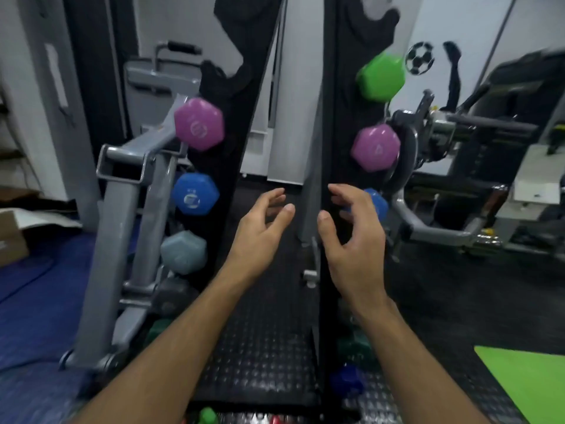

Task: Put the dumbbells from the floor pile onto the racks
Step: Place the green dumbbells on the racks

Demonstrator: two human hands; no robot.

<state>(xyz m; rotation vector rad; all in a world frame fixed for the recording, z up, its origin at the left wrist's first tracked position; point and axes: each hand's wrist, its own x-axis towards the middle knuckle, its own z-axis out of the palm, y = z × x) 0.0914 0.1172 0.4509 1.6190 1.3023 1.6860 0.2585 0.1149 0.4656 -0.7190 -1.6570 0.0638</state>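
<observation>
— Fingers on both hands are loosely curled and spread, holding nothing. Her left hand [263,223] and right hand [351,231] hang in the air side by side, palms turned toward each other, between the two racks.

— Where are the dumbbells?

— Most of them sit on the racks. On the left rack [241,123] I can see a purple dumbbell [199,123] at the top, a blue dumbbell [195,193] under it, then a grey-blue dumbbell [183,251], and a dark one lower down that is too blurred to name. On the right rack [336,117] a green dumbbell [381,77] is highest, a second purple dumbbell [375,147] sits below it, and another blue one [378,206] is half hidden behind the right hand's fingers.

— Anything on the floor?

— A small blue weight [347,381] lies by the foot of the right rack, on the studded black mat [266,347]. At the very bottom edge a green piece [208,416] and something red peek in, cut off by the frame. A bright green mat [526,381] lies far right, and a grey machine frame [122,209] stands just left of the left rack.
</observation>
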